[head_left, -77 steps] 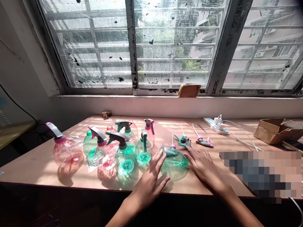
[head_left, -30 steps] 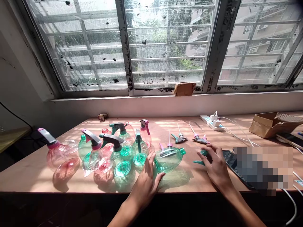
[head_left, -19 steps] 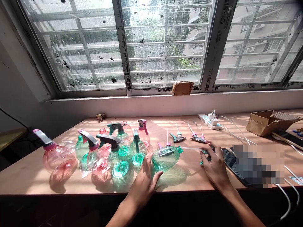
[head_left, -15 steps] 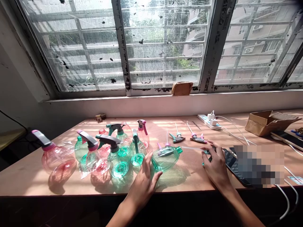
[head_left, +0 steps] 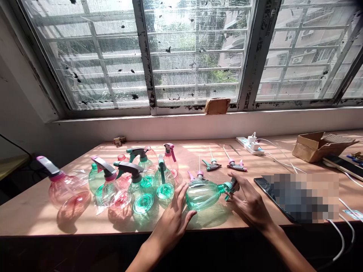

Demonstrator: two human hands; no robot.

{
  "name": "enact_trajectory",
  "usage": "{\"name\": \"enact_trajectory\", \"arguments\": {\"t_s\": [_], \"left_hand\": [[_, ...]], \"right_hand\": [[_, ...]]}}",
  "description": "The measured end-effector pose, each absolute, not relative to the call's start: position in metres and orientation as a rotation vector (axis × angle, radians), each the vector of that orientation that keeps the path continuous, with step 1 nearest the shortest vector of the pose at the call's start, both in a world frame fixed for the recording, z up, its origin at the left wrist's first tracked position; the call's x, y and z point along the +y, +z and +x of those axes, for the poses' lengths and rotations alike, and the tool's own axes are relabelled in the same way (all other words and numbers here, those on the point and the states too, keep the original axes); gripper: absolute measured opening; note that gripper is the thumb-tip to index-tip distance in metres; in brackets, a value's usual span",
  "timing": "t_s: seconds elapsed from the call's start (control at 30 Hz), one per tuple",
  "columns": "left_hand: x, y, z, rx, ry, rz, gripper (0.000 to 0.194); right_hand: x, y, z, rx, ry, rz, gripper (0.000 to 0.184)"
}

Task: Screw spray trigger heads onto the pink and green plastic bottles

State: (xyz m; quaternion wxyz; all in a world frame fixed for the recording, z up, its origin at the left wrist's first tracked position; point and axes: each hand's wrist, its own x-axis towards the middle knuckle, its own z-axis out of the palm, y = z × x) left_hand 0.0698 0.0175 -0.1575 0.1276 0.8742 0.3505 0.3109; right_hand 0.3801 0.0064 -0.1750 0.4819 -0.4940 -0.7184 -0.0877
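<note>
A clear green bottle [head_left: 202, 194] lies on its side on the wooden table [head_left: 42, 207]. My left hand [head_left: 173, 218] cups its base with curled fingers. My right hand [head_left: 247, 202] pinches a green spray trigger head [head_left: 231, 186] that sits at the bottle's mouth. A pink trigger head [head_left: 197, 175] lies just behind the bottle.
Several pink and green spray bottles [head_left: 136, 181] stand in a group to the left. Two loose trigger heads [head_left: 224, 164] lie farther back. A phone [head_left: 268, 189], a power strip [head_left: 250, 145] with white cables and a cardboard box [head_left: 317, 145] lie to the right, under the window.
My right hand picked up a green trigger head from beside the phone and brought it left to the bottle's mouth. The left hand stayed on the bottle.
</note>
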Motion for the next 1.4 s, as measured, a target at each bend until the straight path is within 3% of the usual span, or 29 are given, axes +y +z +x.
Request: {"name": "enact_trajectory", "arguments": {"t_s": [0.23, 0.43, 0.73, 0.9, 1.0, 1.1, 1.27, 1.4], "left_hand": [[0.019, -0.157, 0.068, 0.970, 0.947, 2.502, 0.074], [0.019, -0.154, 0.067, 0.961, 0.912, 2.522, 0.077], [0.017, -0.152, 0.065, 0.980, 0.902, 2.593, 0.080], [0.019, -0.156, 0.065, 0.961, 0.947, 2.541, 0.078], [0.021, -0.159, 0.065, 0.940, 0.962, 2.511, 0.075], [0.022, -0.159, 0.063, 0.897, 0.982, 2.477, 0.071], [0.020, -0.155, 0.058, 0.829, 0.975, 2.400, 0.059], [0.021, -0.154, 0.059, 0.769, 1.129, 2.309, 0.033]], "right_hand": [[0.003, -0.175, 0.380, -1.746, -0.050, -1.161, 0.052], [0.007, -0.174, 0.386, -1.799, 0.053, -1.089, 0.028], [0.003, -0.170, 0.381, -1.872, -0.009, -1.054, 0.035], [0.005, -0.175, 0.381, -1.880, -0.028, -1.099, 0.048], [0.005, -0.174, 0.382, -1.879, 0.041, -1.073, 0.040], [0.004, -0.170, 0.381, -1.889, 0.114, -1.038, 0.024], [0.005, -0.167, 0.380, -1.897, 0.118, -1.054, 0.025], [0.005, -0.169, 0.381, -1.886, 0.073, -1.126, 0.028]]}}
